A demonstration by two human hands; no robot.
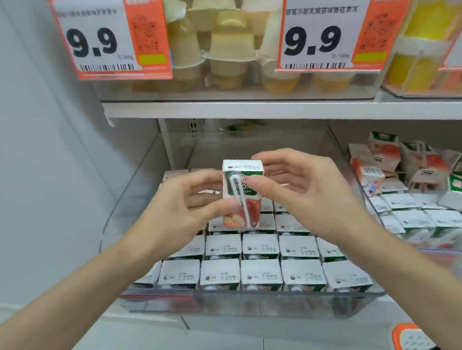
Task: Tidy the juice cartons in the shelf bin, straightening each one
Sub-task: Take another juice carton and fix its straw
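Observation:
Both hands hold one small juice carton (pixel 239 171) upright above a clear shelf bin (pixel 236 304). The carton is white and green with fruit pictures and a straw taped down its face. My left hand (pixel 182 210) pinches its lower left edge with thumb and fingers. My right hand (pixel 299 188) grips its right side, thumb across the front. Below, several cartons (pixel 262 273) stand in neat rows with their white tops up.
A second clear bin on the right holds several cartons (pixel 421 173) lying jumbled on top of upright ones. The shelf above (pixel 246 108) carries jelly cups behind orange 9.9 price tags (pixel 323 30). A grey wall (pixel 23 138) closes the left side.

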